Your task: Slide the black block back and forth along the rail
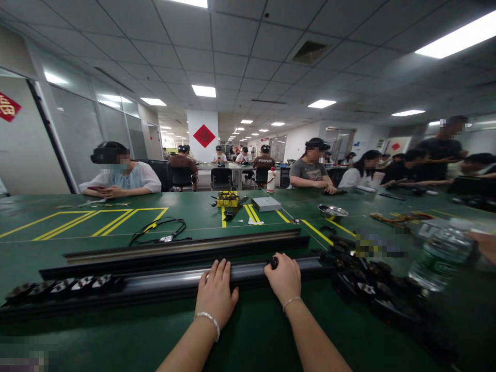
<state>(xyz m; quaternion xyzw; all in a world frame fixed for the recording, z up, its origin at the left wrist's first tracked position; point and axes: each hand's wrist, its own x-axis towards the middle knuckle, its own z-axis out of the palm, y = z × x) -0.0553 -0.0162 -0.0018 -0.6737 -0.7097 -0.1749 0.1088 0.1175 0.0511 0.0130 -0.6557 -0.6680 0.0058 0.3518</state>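
Note:
A long black metal rail (163,281) lies across the green table in front of me, with a second rail (174,248) behind it. My left hand (216,297) rests flat on the near rail, fingers stretched out. My right hand (284,279) is closed in a pinch on a small black part (274,262) at the rail's top edge. A row of small black and white parts (65,287) sits in the rail at the left. A heap of similar black parts (364,281) lies to the right.
A clear water bottle (442,253) stands at the right, next to another person's hand (484,245). A black cable (158,230), a yellow box (227,199), a grey box (265,203) and a metal bowl (332,211) sit farther back. Several people sit around the tables.

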